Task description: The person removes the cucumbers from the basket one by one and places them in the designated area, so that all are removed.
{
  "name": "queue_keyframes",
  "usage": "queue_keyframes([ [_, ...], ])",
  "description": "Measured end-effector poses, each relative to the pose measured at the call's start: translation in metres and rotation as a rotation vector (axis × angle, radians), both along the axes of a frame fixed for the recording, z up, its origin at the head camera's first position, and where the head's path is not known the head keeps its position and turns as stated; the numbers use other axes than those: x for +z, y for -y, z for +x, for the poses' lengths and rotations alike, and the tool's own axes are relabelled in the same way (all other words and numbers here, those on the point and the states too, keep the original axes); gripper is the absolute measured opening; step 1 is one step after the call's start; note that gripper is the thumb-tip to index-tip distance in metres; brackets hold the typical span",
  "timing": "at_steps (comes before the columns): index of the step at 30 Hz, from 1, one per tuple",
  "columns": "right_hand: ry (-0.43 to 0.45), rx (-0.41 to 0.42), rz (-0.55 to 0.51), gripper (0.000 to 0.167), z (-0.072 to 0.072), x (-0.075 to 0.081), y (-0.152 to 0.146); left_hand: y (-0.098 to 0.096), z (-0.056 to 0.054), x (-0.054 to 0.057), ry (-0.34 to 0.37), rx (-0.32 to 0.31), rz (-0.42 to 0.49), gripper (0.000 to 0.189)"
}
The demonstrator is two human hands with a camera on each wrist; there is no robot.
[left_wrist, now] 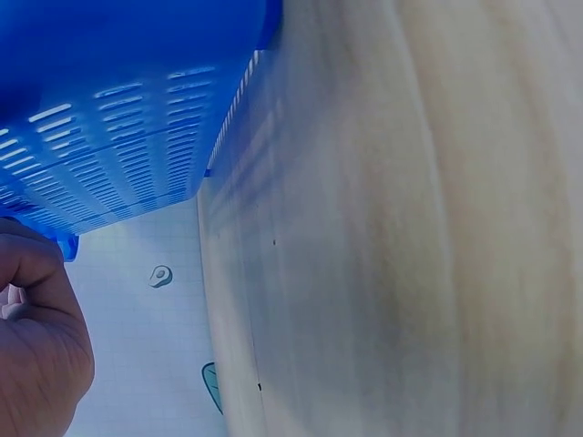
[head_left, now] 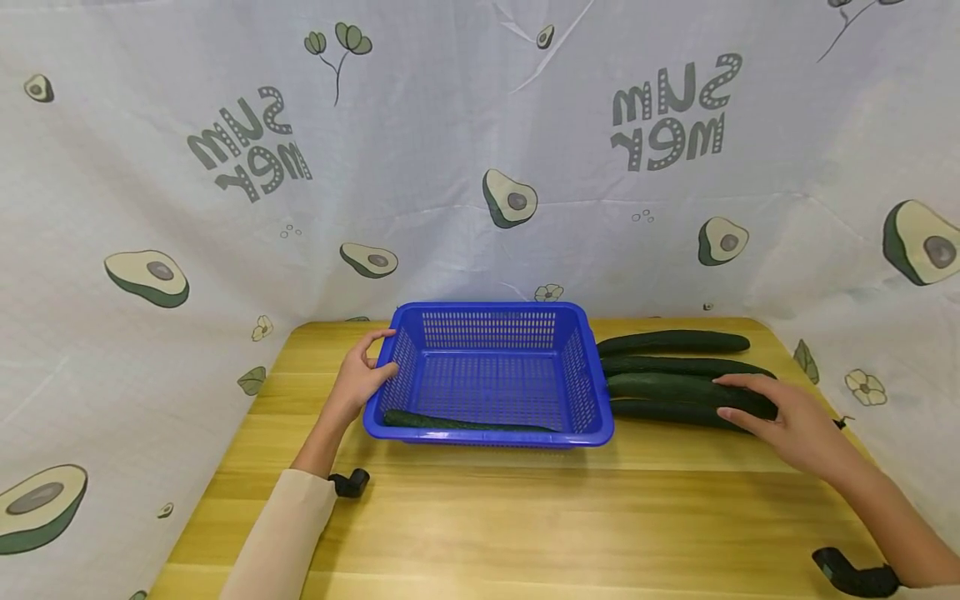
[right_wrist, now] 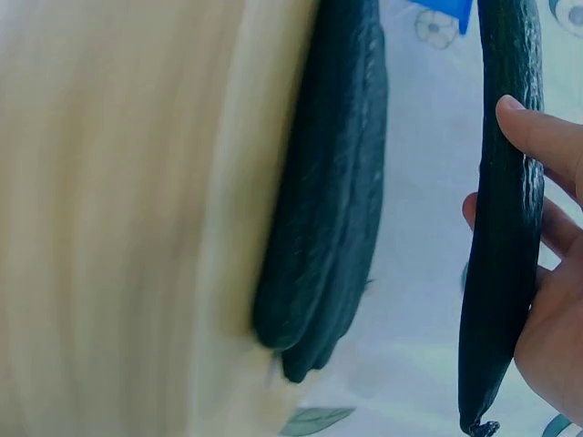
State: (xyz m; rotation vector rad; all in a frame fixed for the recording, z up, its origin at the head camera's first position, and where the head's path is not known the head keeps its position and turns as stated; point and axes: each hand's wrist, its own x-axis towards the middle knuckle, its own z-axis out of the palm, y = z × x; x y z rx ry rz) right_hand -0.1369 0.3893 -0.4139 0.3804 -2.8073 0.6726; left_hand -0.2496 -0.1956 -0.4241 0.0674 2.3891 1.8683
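A blue slotted basket stands in the middle of the wooden table. One dark green cucumber lies inside it along the front wall. My left hand grips the basket's left rim. In the left wrist view the curled fingers sit beside the basket wall. Several more cucumbers lie side by side right of the basket. My right hand closes round the right end of one cucumber. In the right wrist view thumb and fingers wrap that cucumber, with two others beside it.
A white cloth printed with avocados hangs close behind the table and drapes both sides. Bare tabletop lies in front of the basket. Black wrist-camera mounts show by my left sleeve and right forearm.
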Motion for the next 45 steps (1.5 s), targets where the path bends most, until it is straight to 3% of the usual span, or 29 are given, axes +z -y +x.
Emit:
queue_keyframes([
  [5, -0.015, -0.013, 0.008, 0.043, 0.003, -0.014, -0.011, 0.0, 0.0, -0.001, 0.004, -0.004, 0.008, 0.069],
  [16, 0.002, 0.042, -0.001, 0.041, 0.008, -0.047, -0.016, 0.0, -0.001, -0.001, 0.009, -0.009, 0.027, 0.068],
  [21, -0.007, 0.077, -0.006, 0.041, 0.007, -0.055, -0.014, 0.004, -0.011, -0.015, 0.008, -0.002, 0.044, 0.07],
  [26, 0.037, 0.06, 0.005, 0.04, 0.005, -0.06, -0.011, 0.007, -0.018, -0.028, -0.014, 0.005, 0.043, 0.069],
  [31, 0.104, 0.041, 0.021, 0.041, 0.002, -0.059, -0.011, 0.007, -0.018, -0.03, -0.039, 0.006, 0.031, 0.068],
  [38, 0.071, 0.057, 0.045, 0.038, -0.008, -0.057, -0.01, 0.006, -0.017, -0.031, -0.044, 0.006, 0.039, 0.068],
  [45, 0.071, 0.067, 0.078, 0.04, -0.008, -0.061, -0.009, 0.007, -0.017, -0.032, -0.034, 0.004, 0.047, 0.068],
])
